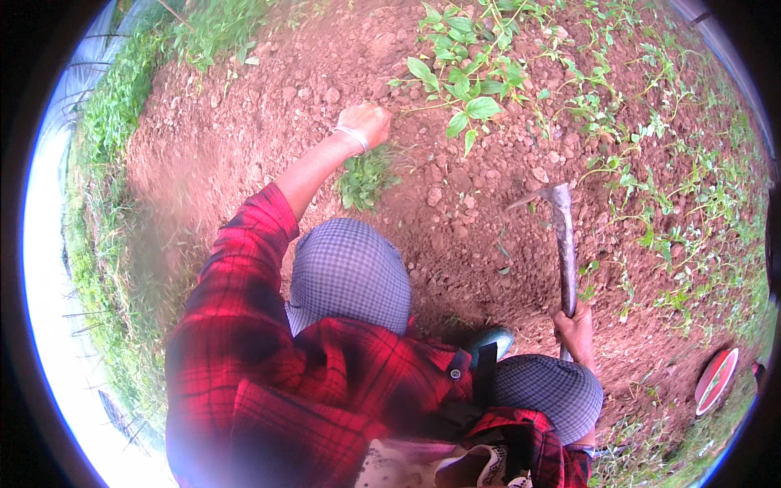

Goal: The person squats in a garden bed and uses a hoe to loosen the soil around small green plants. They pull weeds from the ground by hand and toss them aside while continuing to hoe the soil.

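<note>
My left hand [369, 121], a pale band at its wrist, reaches out low over the reddish soil. Its fingers are curled downward and mostly hidden, so whether they hold anything is unclear. Just beyond the fingertips is the outer stem of a broad-leaved green plant [467, 91]. A small heap of green weeds [366, 179] lies below that wrist. On the right side, my right hand [575, 331] grips the handle of a short hand hoe [566, 244]. The hoe's metal blade points left, close above the ground.
Trailing green plants [665, 201] spread along the right. A red bowl with a white rim [717, 381] stands at lower right, tilted in view, with greenery inside. Taller weeds [122, 116] border the left beside plastic sheeting [49, 177]. A green shoe [497, 341] shows between my knees.
</note>
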Demonstrator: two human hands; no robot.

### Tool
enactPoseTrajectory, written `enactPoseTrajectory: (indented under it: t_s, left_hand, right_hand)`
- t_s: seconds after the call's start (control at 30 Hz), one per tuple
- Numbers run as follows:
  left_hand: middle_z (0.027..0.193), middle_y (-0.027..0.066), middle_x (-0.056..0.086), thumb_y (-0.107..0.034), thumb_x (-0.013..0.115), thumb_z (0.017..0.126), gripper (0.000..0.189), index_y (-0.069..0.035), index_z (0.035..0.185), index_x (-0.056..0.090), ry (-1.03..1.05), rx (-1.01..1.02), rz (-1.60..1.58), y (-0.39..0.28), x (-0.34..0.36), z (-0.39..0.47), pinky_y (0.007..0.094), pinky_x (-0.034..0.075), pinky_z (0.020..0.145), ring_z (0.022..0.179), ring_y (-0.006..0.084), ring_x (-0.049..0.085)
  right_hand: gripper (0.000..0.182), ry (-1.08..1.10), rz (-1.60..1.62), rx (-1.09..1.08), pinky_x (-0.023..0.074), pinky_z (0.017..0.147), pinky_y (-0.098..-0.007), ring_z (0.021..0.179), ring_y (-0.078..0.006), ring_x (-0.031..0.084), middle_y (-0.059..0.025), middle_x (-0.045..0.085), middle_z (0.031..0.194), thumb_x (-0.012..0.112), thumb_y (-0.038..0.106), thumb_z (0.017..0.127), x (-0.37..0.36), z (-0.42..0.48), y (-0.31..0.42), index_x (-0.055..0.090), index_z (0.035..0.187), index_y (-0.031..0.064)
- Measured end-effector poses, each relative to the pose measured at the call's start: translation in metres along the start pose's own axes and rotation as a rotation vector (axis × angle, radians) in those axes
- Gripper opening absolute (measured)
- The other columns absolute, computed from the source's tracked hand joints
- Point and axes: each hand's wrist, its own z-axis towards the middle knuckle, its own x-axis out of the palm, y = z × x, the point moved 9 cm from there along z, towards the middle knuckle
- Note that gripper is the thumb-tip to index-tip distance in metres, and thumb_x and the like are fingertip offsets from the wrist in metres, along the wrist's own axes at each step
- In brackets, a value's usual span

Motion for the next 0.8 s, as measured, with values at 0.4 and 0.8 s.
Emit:
enactPoseTrajectory:
  t_s: [0.4, 0.8]
  left_hand:
    - [0.071, 0.0098, 0.059, -0.021, 0.063, 0.065, 0.014, -0.01, 0.06, 0.057, -0.229, 0.037, -0.175, -0.002, -0.008, -0.021, 0.037, 0.047, 0.058, 0.064, 0.0283, 0.059]
    - [0.076, -0.0009, 0.061, -0.009, 0.059, 0.078, 0.004, -0.01, 0.081, 0.06, -0.028, -0.457, -1.482, 0.079, 0.008, -0.027, 0.0232, 0.045, 0.062, 0.068, 0.0109, 0.058]
  right_hand:
    - [0.012, 0.0, 0.0, -0.009, 0.0322, 0.036, -0.0225, 0.042, -0.0057, 0.04, 0.0029, 0.043, 0.053, 0.059, 0.009, 0.074, 0.001, 0.004, -0.011, 0.048, 0.079, 0.0044]
    - [0.014, -0.007, -0.003, -0.022, 0.0335, 0.038, -0.023, 0.044, -0.006, 0.041, 0.0026, 0.043, 0.054, 0.06, 0.01, 0.073, 0.0, 0.0, -0.002, 0.05, 0.079, 0.0029]
